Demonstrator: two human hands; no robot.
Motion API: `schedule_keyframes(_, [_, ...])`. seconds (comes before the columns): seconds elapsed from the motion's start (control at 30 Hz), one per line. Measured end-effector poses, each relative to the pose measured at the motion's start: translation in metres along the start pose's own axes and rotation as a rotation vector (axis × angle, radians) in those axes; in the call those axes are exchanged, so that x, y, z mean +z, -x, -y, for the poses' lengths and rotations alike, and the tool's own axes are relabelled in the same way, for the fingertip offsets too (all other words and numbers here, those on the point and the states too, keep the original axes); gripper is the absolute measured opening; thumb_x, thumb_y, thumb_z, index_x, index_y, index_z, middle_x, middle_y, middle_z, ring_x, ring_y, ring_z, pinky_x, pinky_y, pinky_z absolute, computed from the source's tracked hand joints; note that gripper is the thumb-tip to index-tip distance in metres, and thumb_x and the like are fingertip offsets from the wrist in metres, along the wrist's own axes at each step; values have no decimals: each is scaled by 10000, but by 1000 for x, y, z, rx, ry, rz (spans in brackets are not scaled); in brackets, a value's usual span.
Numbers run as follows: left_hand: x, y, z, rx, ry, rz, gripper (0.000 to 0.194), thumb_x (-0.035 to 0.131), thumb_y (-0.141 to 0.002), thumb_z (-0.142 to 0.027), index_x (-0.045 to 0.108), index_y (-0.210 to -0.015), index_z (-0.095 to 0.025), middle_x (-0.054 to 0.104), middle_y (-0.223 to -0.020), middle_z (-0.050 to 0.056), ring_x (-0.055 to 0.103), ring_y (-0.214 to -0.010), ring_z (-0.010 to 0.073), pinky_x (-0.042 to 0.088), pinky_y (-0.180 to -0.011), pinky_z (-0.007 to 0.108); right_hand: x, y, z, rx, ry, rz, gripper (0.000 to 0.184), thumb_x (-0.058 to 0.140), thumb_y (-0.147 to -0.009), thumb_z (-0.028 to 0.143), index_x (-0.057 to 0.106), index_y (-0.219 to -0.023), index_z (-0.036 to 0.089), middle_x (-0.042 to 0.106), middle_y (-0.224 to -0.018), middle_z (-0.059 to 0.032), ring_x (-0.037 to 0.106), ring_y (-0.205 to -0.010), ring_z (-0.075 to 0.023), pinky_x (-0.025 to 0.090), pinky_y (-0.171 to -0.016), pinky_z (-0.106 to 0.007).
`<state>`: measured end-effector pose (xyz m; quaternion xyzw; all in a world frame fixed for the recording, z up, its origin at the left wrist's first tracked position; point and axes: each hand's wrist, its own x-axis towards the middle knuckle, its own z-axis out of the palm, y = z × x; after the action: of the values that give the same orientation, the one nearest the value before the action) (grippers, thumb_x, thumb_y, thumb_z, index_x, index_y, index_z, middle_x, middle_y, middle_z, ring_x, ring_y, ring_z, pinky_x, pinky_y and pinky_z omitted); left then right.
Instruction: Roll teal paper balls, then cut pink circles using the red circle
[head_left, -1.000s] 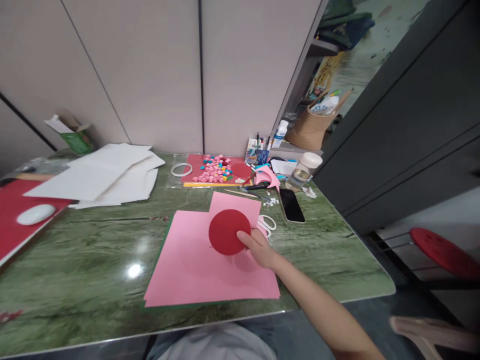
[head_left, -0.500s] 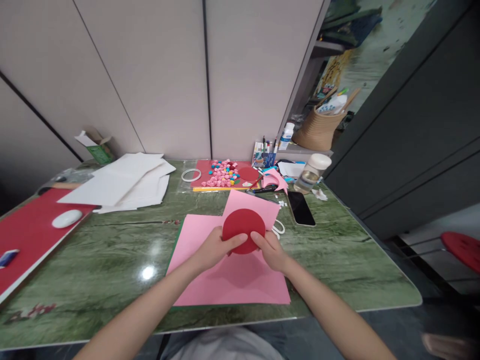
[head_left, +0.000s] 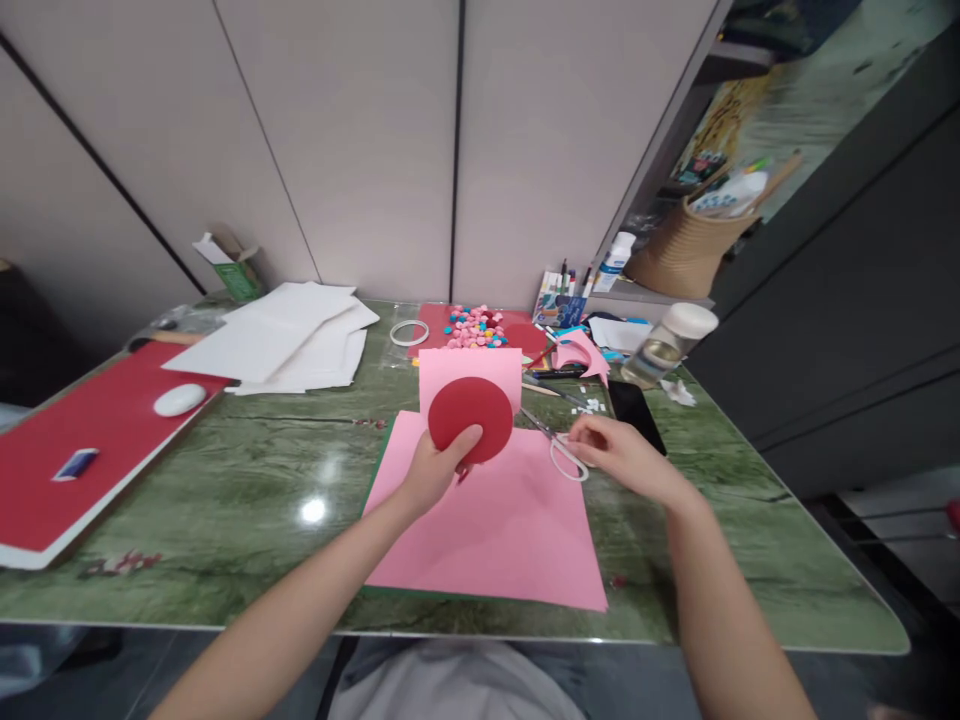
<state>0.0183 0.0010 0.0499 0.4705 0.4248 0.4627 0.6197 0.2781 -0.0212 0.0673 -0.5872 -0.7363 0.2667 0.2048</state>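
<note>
My left hand [head_left: 441, 462] is closed on a red paper circle [head_left: 471, 415], its thumb lying across the front. Behind the circle stands a pink paper piece [head_left: 470, 362], pinched in the same hand. To the right, my right hand [head_left: 619, 452] has its fingers curled at the white handle of a pair of scissors [head_left: 568, 460], whose blades point up and left. How firmly it grips the handle is hard to see. Under both lies a large pink sheet [head_left: 495, 530] on top of something green that shows at its edge.
Pink and blue beads [head_left: 476, 325] sit at the back by a white ring [head_left: 409, 333]. A black phone [head_left: 637, 415] and a clear bottle [head_left: 667, 345] stand right. White sheets [head_left: 277, 335] and a red board [head_left: 112, 440] with a white mouse [head_left: 179, 400] are left.
My right hand has let go of the red circle and moved right to the scissors. My left hand still holds the circle and pink piece. The view has shifted slightly.
</note>
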Motion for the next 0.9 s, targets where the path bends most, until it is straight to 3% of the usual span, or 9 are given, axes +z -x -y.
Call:
schedule_keyframes(0.17, [-4,2,-4,29,33,-54,337,629,-649,-434,557,-803,-143,531,-599,-15,410,-424,44,316,-372,159,14,-6,-29,163,370,69,233,580,-707,388,546,-762,164,572,-685,-32,498,-616,-136,290,-540,-228])
schedule_keyframes(0.33, [-5,4,-3,39,28,-16,316,620,-661,-434,547,-761,-143,501,-564,-26,373,-406,35,301,-368,160,22,-8,-31,242,441,74,263,557,-711,416,551,-727,153,600,-661,-60,523,-591,-147,261,-510,-237])
schedule_keyframes(0.43, [-5,4,-4,39,22,-14,307,616,-667,-430,528,-729,-143,469,-534,-35,361,-399,34,290,-364,158,18,-5,-24,229,292,80,359,516,-713,510,552,-702,153,590,-633,-43,505,-558,-137,284,-504,-235])
schedule_keyframes(0.53, [-5,4,-6,63,29,-34,302,613,-672,-426,516,-712,-142,448,-514,-41,355,-391,33,287,-362,158,12,-4,-15,173,4,69,345,548,-694,486,555,-780,151,580,-690,-25,505,-608,-132,334,-535,-226])
schedule_keyframes(0.63, [-5,3,-9,80,52,-60,299,615,-671,-420,512,-703,-141,443,-512,-44,353,-393,31,290,-368,158,10,-3,-2,102,-266,-1,350,571,-702,430,543,-918,156,535,-705,-5,477,-620,-121,350,-554,-227])
schedule_keyframes(0.73, [-6,1,-10,69,84,-73,300,616,-667,-422,516,-723,-146,471,-537,-36,362,-400,34,287,-372,160,13,-1,14,-8,-444,-64,372,477,-771,493,541,-938,167,472,-653,6,422,-577,-113,327,-534,-236])
schedule_keyframes(0.8, [-6,0,-9,61,98,-78,305,621,-659,-424,514,-723,-146,472,-536,-35,360,-403,36,283,-374,163,17,2,24,-93,-523,-4,442,353,-818,549,539,-924,161,433,-615,9,387,-553,-112,307,-523,-244])
schedule_keyframes(0.9, [-8,-2,-8,52,109,-81,316,634,-643,-423,495,-692,-143,448,-520,-40,353,-411,38,285,-385,167,25,8,38,-158,-494,167,467,338,-822,566,546,-857,148,441,-605,6,398,-569,-114,311,-544,-247])
